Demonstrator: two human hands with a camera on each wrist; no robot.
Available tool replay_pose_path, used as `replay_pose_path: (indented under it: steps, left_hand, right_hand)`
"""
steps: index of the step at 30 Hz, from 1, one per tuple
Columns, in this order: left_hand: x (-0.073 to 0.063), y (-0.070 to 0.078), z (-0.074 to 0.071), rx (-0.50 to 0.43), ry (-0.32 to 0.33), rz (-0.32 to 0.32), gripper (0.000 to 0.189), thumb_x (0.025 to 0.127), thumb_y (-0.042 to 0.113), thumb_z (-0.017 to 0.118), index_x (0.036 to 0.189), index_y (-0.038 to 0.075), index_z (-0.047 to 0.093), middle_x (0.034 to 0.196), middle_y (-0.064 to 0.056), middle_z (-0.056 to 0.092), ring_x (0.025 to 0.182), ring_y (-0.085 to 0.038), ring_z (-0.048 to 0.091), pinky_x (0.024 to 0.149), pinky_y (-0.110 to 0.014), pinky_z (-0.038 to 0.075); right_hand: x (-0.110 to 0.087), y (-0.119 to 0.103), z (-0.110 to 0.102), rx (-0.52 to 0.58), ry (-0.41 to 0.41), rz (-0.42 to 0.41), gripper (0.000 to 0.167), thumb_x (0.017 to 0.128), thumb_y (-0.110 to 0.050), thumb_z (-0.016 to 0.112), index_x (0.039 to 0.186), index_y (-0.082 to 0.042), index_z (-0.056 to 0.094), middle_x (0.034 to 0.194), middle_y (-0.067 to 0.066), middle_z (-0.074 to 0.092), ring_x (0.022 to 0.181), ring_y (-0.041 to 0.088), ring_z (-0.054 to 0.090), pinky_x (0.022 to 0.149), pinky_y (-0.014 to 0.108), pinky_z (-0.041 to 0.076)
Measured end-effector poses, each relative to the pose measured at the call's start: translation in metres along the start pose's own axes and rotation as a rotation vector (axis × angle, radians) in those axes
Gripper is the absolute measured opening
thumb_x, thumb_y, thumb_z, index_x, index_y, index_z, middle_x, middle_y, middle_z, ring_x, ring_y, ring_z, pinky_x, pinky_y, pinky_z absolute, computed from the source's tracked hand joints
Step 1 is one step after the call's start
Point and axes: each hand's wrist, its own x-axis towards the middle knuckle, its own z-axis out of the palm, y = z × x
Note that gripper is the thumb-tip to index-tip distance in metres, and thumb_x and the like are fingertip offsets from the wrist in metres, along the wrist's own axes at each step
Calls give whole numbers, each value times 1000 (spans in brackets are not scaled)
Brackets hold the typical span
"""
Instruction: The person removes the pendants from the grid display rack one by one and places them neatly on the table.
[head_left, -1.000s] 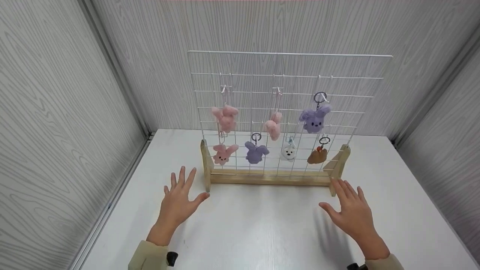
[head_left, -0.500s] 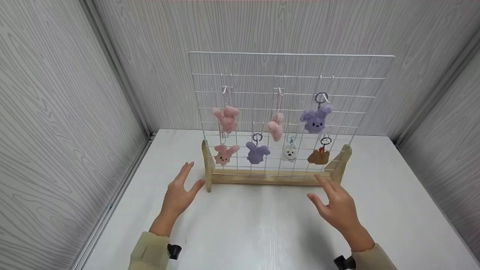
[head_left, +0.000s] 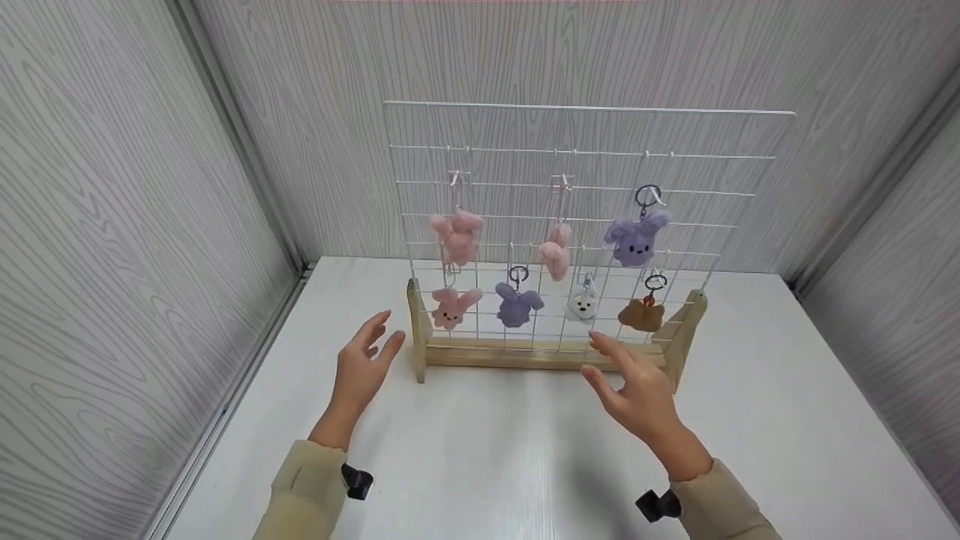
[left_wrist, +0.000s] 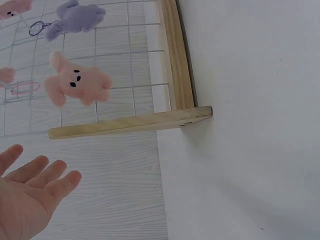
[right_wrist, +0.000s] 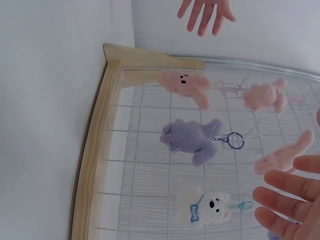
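A white wire grid rack [head_left: 589, 109] in a wooden stand [head_left: 510, 358] bears several plush keychains on hooks. Along its upper row hang two pink rabbits, one at left [head_left: 457, 238] and one in the middle [head_left: 556, 253], and a purple rabbit [head_left: 636, 238]. Below are another pink rabbit [head_left: 454, 308], a second purple rabbit [head_left: 517, 306], a white bear [head_left: 583, 305] and a brown plush [head_left: 642, 313]. Beside the stand's left end, my left hand [head_left: 361, 369] is raised, holding nothing. My right hand [head_left: 637, 394] hovers before the rack below the white bear, fingers relaxed, holding nothing.
A white table [head_left: 480, 465] carries the stand, whose right wooden foot [head_left: 684, 330] is near my right hand. Wood-grain panels stand behind [head_left: 345, 112] and at the left [head_left: 112, 262].
My right hand has moved left and forward, from the stand's right foot to below the white bear. My left hand has risen slightly and its fingers are less spread. The view has shifted a little.
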Motion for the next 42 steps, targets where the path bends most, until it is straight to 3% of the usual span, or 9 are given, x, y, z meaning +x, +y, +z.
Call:
replay_pose_path:
  steps: [6, 12, 18, 24, 31, 42]
  left_hand:
    - [14, -1, 3, -110, 44, -24, 50, 90, 37, 61, 129, 8, 53, 130, -8, 53, 119, -24, 49, 95, -41, 42]
    - [27, 0, 7, -167, 54, -62, 46, 90, 30, 63, 127, 5, 54, 126, -9, 54, 116, -20, 51, 94, -37, 43]
    - [39, -3, 14, -191, 45, -84, 42, 92, 20, 61, 126, -2, 52, 127, -17, 51, 117, -29, 49, 95, -39, 42]
    - [47, -6, 22, -159, 59, -79, 44, 91, 28, 61, 125, 2, 53, 127, -14, 52, 116, -25, 50, 93, -34, 44]
    - [56, -6, 23, -134, 118, -71, 41, 91, 32, 62, 122, 6, 56, 123, -9, 55, 113, -21, 51, 90, -33, 45]
    - [69, -11, 29, -155, 93, -100, 41, 91, 31, 61, 125, 8, 54, 124, -9, 53, 114, -24, 50, 92, -31, 43]
  right_hand:
    - [15, -10, 7, 30, -1, -15, 44, 80, -15, 72, 122, -7, 59, 102, 6, 66, 90, 20, 62, 72, 41, 51]
    - [32, -20, 13, 79, 15, -56, 38, 88, -23, 66, 120, -6, 60, 99, 6, 66, 89, 20, 62, 65, 37, 52]
    - [47, -30, 18, 125, 25, -81, 37, 89, -24, 65, 121, -7, 59, 98, 7, 66, 88, 20, 61, 64, 36, 51]
    - [60, -38, 23, 162, 23, -89, 36, 87, -18, 66, 121, -8, 60, 97, 5, 66, 88, 17, 61, 54, 26, 48]
    - [80, -52, 31, 183, 10, -131, 34, 87, -14, 67, 119, -4, 60, 97, 8, 65, 90, 16, 60, 74, 31, 51]
    - [112, -66, 40, 219, 62, -168, 30, 87, -11, 66, 115, -1, 60, 92, 8, 65, 81, 19, 63, 62, 28, 53]
